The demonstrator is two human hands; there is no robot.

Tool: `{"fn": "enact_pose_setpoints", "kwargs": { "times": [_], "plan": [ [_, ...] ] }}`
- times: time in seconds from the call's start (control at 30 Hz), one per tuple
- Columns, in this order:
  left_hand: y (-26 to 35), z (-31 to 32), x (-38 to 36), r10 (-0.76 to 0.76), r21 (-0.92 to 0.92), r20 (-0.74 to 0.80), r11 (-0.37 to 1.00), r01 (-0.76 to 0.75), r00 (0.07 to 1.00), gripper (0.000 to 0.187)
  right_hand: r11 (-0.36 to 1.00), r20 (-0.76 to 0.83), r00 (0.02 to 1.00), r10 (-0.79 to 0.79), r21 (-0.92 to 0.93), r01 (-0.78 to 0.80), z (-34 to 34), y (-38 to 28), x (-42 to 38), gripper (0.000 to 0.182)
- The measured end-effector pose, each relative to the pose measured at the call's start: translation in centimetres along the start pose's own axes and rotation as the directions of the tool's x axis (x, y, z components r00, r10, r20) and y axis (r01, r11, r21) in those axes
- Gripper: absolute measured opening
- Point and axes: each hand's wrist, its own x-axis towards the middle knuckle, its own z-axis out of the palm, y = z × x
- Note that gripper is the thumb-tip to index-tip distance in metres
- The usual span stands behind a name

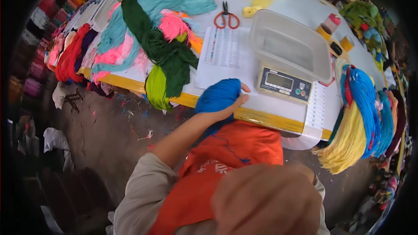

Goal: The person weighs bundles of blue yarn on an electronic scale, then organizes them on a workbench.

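My left hand [235, 103] is closed around a thick bundle of blue yarn [217, 98] at the table's front edge, just left of a digital scale [285, 82]. The thumb and a fingertip show at the bundle's right side, and its lower part hangs in front of my red apron [257, 141]. A loose blue strand lies on the apron. My right hand does not show; only a bit of sleeve appears beside a large blurred brown shape at the bottom, which I cannot make out.
A translucent plastic bin [289, 43] stands behind the scale. Red-handled scissors [226, 19] lie above a printed sheet [224, 48]. Dark green yarn [163, 56] and other coloured skeins spread over the left side. Yellow yarn [346, 137] and blue yarn hang off the right edge.
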Motion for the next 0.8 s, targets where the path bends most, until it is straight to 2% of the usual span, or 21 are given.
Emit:
{"fn": "enact_pose_setpoints", "kwargs": {
  "times": [0.03,0.07,0.13,0.27,0.3,0.37,0.4,0.47,0.5,0.57,0.63,0.7,0.77,0.8],
  "plan": [
    [0.0,0.3,0.2,-0.051,-0.025,0.039,0.998,0.052,0.998,0.023,0.984,0.06,0.996,-0.061,-0.162,0.07,-0.6,-0.3,-0.1,0.009],
    [-0.6,0.8,0.3,-0.076,-0.054,0.053,0.995,0.079,0.996,0.025,0.922,-0.008,0.997,-0.08,-0.38,0.071,0.1,-0.6,-0.8,0.012],
    [-0.6,0.6,0.4,-0.117,-0.088,0.078,0.988,0.124,0.99,0.026,0.815,-0.077,0.991,-0.111,-0.578,0.046,0.1,-0.5,-1.0,0.015],
    [-1.4,0.4,0.8,-0.234,-0.156,0.176,0.952,0.262,0.956,0.028,0.735,-0.122,0.975,-0.187,-0.675,0.056,-0.7,-0.2,-0.5,0.017],
    [-1.5,0.7,0.9,-0.232,-0.158,0.191,0.952,0.263,0.954,0.028,0.794,-0.243,0.956,-0.164,-0.607,-0.018,-0.4,0.4,0.2,0.016],
    [-1.9,0.8,0.7,-0.175,-0.19,0.123,0.962,0.196,0.977,0.025,0.855,-0.361,0.923,-0.132,-0.512,-0.078,0.8,1.8,1.1,0.016],
    [-2.0,0.6,0.6,-0.145,-0.172,0.1,0.972,0.161,0.984,0.025,0.752,-0.557,0.791,-0.252,-0.627,-0.202,2.2,2.5,1.2,0.015],
    [-1.4,0.2,0.7,-0.103,-0.143,0.071,0.983,0.112,0.992,0.024,0.647,-0.692,0.612,-0.383,-0.674,-0.357,1.2,3.0,0.5,0.014],
    [-1.1,-0.4,0.7,-0.107,-0.14,0.066,0.983,0.116,0.992,0.024,0.673,-0.388,0.836,-0.388,-0.739,-0.031,-2.2,2.9,-0.5,0.009],
    [-0.7,-0.8,0.9,-0.213,-0.268,0.204,0.927,0.263,0.956,0.026,0.687,-0.014,0.915,-0.404,-0.665,0.293,-5.8,2.2,-3.2,0.007],
    [-1.4,-0.4,0.9,-0.193,-0.308,0.193,0.919,0.246,0.962,0.026,0.606,-0.18,0.978,-0.104,-0.792,-0.082,-7.0,1.5,-6.2,0.01],
    [-2.3,-0.3,1.0,-0.159,-0.31,0.221,0.924,0.223,0.962,0.026,0.396,-0.395,0.905,0.159,-0.814,-0.425,-7.6,1.7,-9.7,0.016],
    [-2.9,-0.2,1.1,-0.137,-0.37,0.228,0.903,0.216,0.964,0.026,0.377,-0.696,0.718,0.02,-0.66,-0.65,-8.5,4.1,-15.2,0.016],
    [-2.7,-0.3,1.2,-0.149,-0.378,0.248,0.895,0.237,0.957,0.025,0.387,-0.78,0.626,-0.002,-0.578,-0.719,-9.2,4.9,-18.0,0.018]
  ]
}}
